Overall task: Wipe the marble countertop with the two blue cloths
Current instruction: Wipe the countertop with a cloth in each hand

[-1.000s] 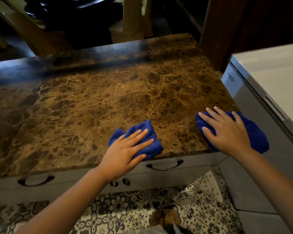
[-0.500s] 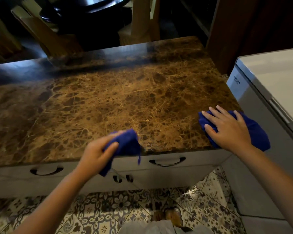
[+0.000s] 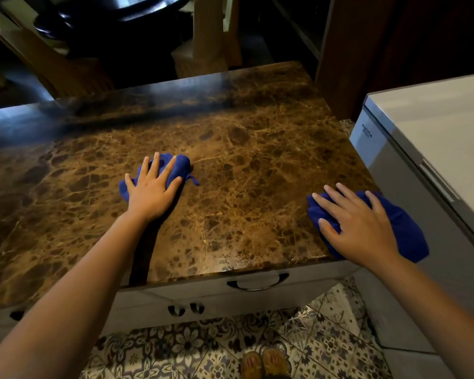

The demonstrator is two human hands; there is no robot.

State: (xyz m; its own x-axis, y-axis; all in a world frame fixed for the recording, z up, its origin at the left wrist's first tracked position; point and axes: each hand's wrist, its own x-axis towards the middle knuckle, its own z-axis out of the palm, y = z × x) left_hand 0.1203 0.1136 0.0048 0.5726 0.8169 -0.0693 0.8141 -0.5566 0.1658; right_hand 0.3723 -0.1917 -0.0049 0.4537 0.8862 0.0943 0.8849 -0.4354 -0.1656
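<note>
With both hands spread flat, left hand (image 3: 151, 191) on one blue cloth (image 3: 179, 166) mid-countertop (image 3: 257, 165), right hand (image 3: 360, 225) pinning the other cloth (image 3: 405, 231) (overhanging the corner), press evenly and sweep overlapping strokes

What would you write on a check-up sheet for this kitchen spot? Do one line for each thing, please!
Surface: marble countertop, brown and veined, glossy; no spills visible.
Job's things: left blue cloth bunched near the middle; right blue cloth at the near right corner, partly hanging over the edge.
Clutter: nothing seen on the countertop.
Hands: left hand flat on its cloth, fingers spread; right hand flat on its cloth.
Cables: nothing seen.
Surroundings: white chest appliance at right; drawer handle below the counter; patterned floor tiles; wooden chairs behind.
</note>
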